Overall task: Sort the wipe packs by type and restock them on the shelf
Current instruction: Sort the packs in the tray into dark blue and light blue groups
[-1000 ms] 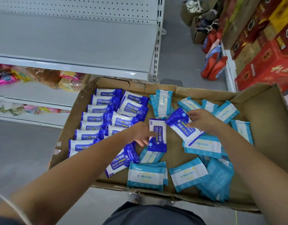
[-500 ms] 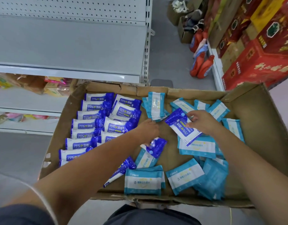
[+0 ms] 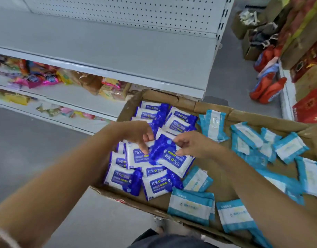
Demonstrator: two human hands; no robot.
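A shallow cardboard box (image 3: 173, 100) holds two kinds of wipe packs. Dark blue 75% alcohol packs (image 3: 158, 185) fill its left part in rows. Light blue packs (image 3: 190, 205) lie scattered over the right part. My left hand (image 3: 136, 135) pinches one dark blue pack (image 3: 136, 157) by its top edge over the blue rows. My right hand (image 3: 191, 144) pinches another dark blue pack (image 3: 175, 162), turned upside down, right beside it. The two held packs overlap in the middle.
A bare grey shelf board (image 3: 104, 49) with a pegboard back runs above the box. Lower shelves at left hold coloured snack bags (image 3: 37, 78). Red and orange bottles (image 3: 266, 86) and red cartons (image 3: 309, 106) stand at the right on the floor.
Both hands have moved left, each carrying a dark blue pack from the box's middle to over the blue rows. The view has swung right and the box now sits lower right.
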